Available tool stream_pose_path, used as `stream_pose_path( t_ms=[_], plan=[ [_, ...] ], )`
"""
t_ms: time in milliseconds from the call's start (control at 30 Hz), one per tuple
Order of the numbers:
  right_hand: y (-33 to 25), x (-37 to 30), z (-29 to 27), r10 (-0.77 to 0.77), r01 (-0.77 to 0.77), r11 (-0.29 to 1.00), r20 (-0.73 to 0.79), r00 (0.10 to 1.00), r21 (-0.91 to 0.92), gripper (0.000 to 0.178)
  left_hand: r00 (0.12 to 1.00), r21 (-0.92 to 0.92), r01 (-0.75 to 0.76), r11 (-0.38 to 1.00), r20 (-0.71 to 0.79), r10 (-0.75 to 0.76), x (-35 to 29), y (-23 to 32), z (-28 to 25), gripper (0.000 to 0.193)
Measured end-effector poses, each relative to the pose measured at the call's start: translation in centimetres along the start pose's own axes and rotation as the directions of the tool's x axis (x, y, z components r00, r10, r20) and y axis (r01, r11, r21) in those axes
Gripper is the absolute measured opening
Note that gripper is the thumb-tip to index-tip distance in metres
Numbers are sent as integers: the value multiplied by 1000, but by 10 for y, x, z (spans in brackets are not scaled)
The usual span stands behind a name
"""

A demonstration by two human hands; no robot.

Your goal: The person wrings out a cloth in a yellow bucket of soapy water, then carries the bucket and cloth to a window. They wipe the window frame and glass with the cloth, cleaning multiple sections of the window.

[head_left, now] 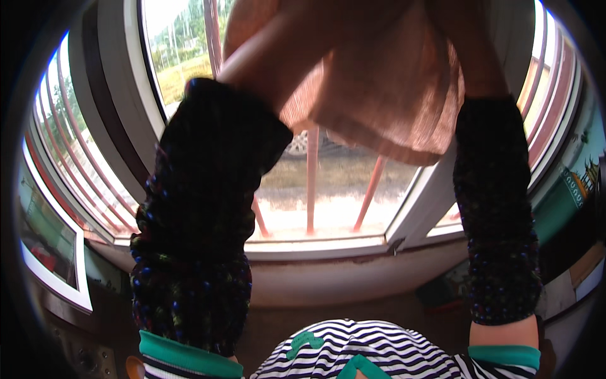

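A brownish-pink ribbed cloth, like a towel (385,95), hangs down in front of the barred window (312,183). Both my arms, in dark speckled oversleeves, reach up to it. At the top edge, my left hand (344,19) is in deep shadow and closed on the towel's upper part. My right hand (445,19) comes up on the towel's right side and also seems to grip it. The fingers of both hands are dark and partly cut off by the picture's edge. The towel's lower hem hangs loose between my forearms.
Reddish bars (312,189) stand outside the pane. Below runs a white window frame (315,247) with a sill. An opened white-framed sash (79,297) juts in at the left. Pictured green-blue wall covering (581,183) is at the right. A metal-topped appliance (88,360) sits at lower left.
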State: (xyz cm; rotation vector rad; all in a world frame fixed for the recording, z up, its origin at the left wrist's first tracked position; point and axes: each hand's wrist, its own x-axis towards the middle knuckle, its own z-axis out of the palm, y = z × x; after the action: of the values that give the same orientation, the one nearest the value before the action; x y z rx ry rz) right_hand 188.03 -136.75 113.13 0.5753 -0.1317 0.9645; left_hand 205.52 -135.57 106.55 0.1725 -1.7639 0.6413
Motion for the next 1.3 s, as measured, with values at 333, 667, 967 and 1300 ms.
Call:
stream_pose_path(
  t_ms=[333, 667, 967, 1300],
  plan=[
    [-142, -27, -342, 207, -662, 747, 969, 135, -67, 42, 473, -101, 268, 958, 880, -39, -285, 112, 26, 18],
    [-233, -13, -447, 230, -488, 799, 929, -289, -350, 48, 861, -137, 292, 947, 469, -197, -395, 147, 2, 30],
    [-344, 13, -394, 15, -739, 653, 978, -209, -168, 43, 721, 283, 382, 880, 505, -475, -432, 70, -94, 30],
    [-327, 9, -397, 16, -962, 212, 985, -170, -169, 29, 720, 113, 595, 796, 367, -590, -437, 80, -79, 40]
  ],
)
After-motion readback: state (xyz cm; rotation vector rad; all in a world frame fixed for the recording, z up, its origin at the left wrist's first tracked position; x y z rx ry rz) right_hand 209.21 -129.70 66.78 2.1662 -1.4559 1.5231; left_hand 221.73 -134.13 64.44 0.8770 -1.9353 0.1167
